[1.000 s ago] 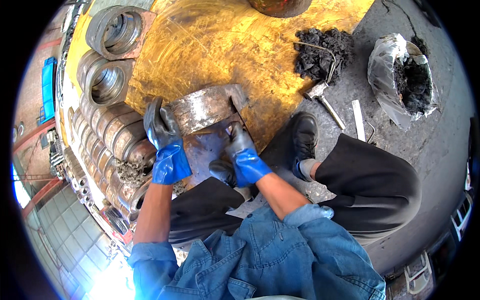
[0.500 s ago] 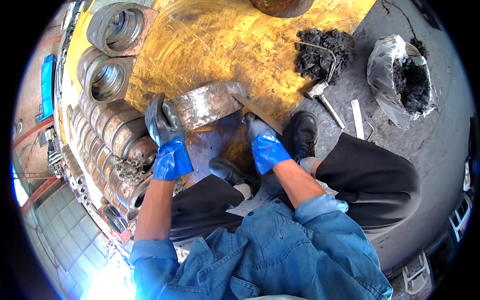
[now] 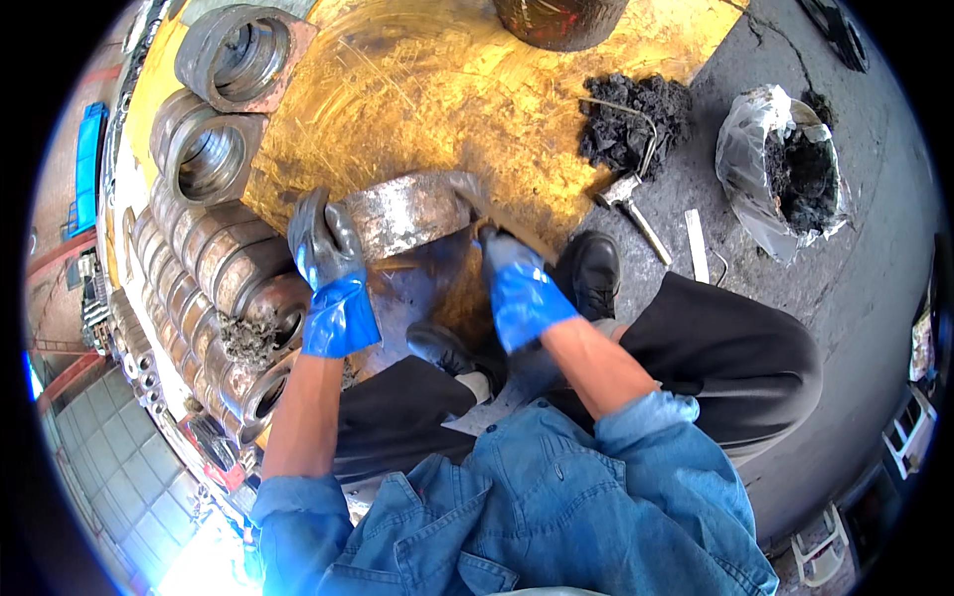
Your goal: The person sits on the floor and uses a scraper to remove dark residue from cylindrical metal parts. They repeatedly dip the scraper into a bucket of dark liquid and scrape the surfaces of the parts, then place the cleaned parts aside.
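Scuffed metal piece (image 3: 407, 214), glossy smooth glove cuffs (image 3: 341, 316), crinkled plastic bag (image 3: 743, 164)

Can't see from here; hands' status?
Left hand at curved metal piece. Right hand holding flat strip at piece's right end. Hammer off right, clear of hands.

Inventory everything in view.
Metal piece: one, silvery brown, centre
Strip: one, brown, right hand
Rings: many, grey-brown, left
Fluff: one, grey, on rings
Surface: one, yellow, top
Drum: one, dark, top
Pile: one, black, right
Rod: one, tan, on pile
Hammer: one, grey, below pile
Bag: one, clear, right
Bar: one, white, beside hammer
Frames: two, white, lower right
Floor: one, grey, right
Clutter: uncountable, mixed, far left
Shoes: two, black, centre
Trousers: one, black, centre
Shirt: one, blue, bottom
Hands: two, blue-black gloves, centre
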Available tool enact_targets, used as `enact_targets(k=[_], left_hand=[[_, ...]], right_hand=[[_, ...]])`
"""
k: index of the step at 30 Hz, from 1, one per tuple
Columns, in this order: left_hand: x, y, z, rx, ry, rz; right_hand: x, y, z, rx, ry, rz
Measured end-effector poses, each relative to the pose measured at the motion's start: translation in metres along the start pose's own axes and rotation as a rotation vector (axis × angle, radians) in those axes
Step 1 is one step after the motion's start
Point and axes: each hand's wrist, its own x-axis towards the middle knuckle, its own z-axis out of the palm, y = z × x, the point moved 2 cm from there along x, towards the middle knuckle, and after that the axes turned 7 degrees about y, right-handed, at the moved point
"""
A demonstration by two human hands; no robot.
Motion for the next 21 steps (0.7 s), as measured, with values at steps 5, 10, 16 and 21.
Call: enact_targets(k=[5,10,16,21], left_hand=[[0.002,-0.002,-0.008,0.033,0.003,0.000],[0.009,0.009,0.002,-0.025,-0.011,-0.019],[0.006,0.005,-0.005,0.005,-0.021,-0.018],[0.003,0.000,-0.003,-0.001,-0.023,-0.036]], right_hand=[[-0.009,-0.018,-0.015,0.126,0.158,0.082],[0.041,-0.002,0.011,-0.289,0.056,-0.231],[-0.038,0.013,0.024,0.032,0.088,0.077],[-0.068,-0.021,0.019,-0.170,0.621,0.073]])
